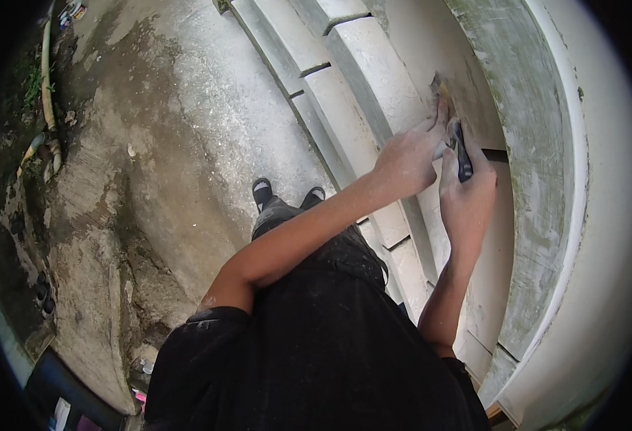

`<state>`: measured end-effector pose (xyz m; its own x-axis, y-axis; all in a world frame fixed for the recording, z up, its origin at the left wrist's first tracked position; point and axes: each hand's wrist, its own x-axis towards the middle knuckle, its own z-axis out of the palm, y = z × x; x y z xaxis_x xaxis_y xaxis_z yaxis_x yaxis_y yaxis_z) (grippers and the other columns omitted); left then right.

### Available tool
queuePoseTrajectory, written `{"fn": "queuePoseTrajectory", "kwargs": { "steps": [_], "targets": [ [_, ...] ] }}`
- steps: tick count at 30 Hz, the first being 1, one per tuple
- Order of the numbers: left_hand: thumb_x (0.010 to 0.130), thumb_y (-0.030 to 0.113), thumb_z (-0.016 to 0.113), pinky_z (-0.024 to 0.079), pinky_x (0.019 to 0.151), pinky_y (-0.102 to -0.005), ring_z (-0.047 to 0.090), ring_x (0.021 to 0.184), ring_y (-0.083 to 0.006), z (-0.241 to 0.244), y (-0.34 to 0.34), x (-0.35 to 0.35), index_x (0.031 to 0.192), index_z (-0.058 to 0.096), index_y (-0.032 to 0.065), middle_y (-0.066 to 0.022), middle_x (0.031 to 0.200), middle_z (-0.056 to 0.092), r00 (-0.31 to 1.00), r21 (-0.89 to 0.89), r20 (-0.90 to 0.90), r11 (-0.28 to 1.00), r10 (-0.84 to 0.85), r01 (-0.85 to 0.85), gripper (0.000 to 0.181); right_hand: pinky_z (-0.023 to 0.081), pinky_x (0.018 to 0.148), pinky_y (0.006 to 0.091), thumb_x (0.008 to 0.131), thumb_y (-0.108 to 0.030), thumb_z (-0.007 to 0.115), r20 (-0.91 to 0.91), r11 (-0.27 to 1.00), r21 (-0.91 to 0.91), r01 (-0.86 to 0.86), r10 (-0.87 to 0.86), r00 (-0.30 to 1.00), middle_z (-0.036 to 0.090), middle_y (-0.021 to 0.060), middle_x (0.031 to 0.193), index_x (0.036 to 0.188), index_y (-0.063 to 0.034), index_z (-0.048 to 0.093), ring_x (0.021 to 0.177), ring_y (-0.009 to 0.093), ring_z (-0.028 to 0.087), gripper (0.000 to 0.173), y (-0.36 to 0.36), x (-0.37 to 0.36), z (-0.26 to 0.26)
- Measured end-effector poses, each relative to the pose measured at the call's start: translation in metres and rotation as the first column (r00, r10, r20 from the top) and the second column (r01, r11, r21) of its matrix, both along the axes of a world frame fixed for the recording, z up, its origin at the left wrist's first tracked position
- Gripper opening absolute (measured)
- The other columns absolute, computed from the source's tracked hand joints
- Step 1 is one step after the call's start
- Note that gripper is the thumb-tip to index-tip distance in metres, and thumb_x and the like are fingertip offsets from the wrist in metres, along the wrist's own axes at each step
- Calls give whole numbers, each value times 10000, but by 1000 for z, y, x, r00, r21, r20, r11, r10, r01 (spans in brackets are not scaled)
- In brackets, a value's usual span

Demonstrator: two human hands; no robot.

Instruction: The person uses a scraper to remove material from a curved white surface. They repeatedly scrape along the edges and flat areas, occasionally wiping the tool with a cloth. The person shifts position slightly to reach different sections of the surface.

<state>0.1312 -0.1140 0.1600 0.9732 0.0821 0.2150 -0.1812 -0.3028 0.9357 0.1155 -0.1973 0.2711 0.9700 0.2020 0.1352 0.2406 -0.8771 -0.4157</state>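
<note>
Both my hands are coated in pale dust and meet in front of the wall at the upper right. My right hand (469,186) grips a black handle (460,153), probably of a scraper or putty knife. My left hand (408,161) is curled close beside it, index finger stretched forward. A short pale piece (440,151) shows under its fingers, likely part of a hand tool it holds. Beyond the fingertips lies a dark, blade-like tip (438,82), blurred. Whether this tip belongs to the black handle or to a second tool is not plain.
Stepped white plastered blocks (343,108) run along the wall at my right, under a grey-green rendered band (542,161). Wet concrete ground (213,108) lies to the left. A pipe (46,81) edges the far left. My feet wear dark sandals (262,191).
</note>
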Motion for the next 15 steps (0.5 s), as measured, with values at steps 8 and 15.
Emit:
{"fn": "queuePoseTrajectory", "kwargs": {
  "steps": [8, 15],
  "targets": [
    [773, -11, 656, 553, 851, -537, 668, 1014, -493, -11, 0, 5, 1587, 263, -87, -309, 1283, 618, 998, -3, 48, 999, 51, -51, 907, 533, 943, 381, 966, -117, 667, -77, 997, -53, 49, -53, 996, 744, 282, 1111, 1375, 40, 637, 978, 291, 751, 439, 5, 10, -6],
    [819, 53, 678, 547, 861, -545, 682, 993, -478, -9, -1, -2, 1562, 371, -18, -302, 1307, 623, 994, 98, -110, 995, -21, 32, 807, 543, 872, 398, 975, -122, 656, -68, 975, -213, 66, -82, 994, 747, 269, 996, 1371, 32, 640, 879, 337, 742, 425, 7, 10, -10]
  ]
}}
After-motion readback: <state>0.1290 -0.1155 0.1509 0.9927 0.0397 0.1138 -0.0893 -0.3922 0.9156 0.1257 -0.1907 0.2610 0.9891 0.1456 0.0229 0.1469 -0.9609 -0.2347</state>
